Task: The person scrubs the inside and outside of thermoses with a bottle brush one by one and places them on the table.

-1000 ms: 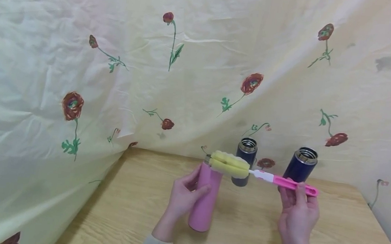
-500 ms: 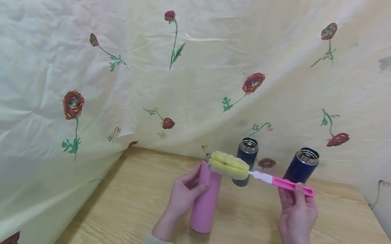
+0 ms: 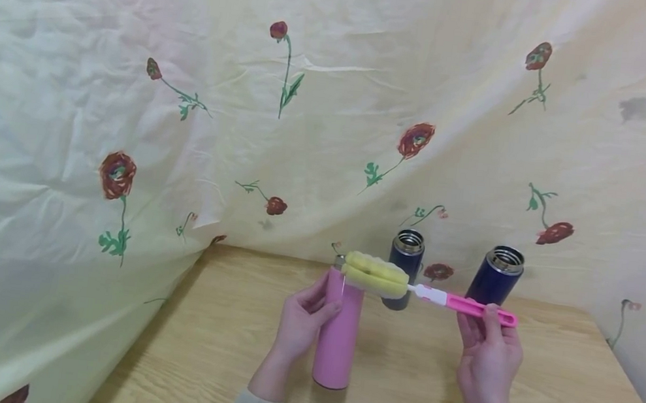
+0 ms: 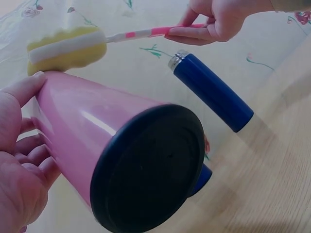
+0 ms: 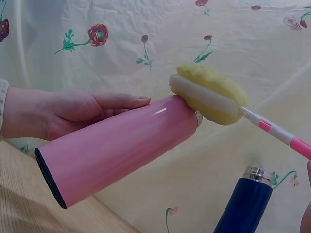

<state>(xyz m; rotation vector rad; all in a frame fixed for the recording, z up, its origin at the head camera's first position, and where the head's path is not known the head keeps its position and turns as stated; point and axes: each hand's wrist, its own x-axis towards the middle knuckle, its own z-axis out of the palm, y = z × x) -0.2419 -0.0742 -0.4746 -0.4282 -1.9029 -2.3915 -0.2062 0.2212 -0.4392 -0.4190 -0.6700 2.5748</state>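
Note:
My left hand grips a pink bottle near its top, the bottle raised off the table with its black base facing the left wrist camera. The fingers of my right hand pinch the pink handle of a bottle brush. Its yellow and white sponge head lies across the bottle's shoulder, right by the metal neck. In the head view the sponge overlaps the bottle's top and hides part of the mouth.
Two dark blue bottles without lids stand at the back of the wooden table, one in the middle and one to the right behind my right hand. A flowered cloth hangs behind and along the left side.
Both hands keep their hold. The brush has shifted very slightly left, and the pink bottle stands a little more upright than a second ago.

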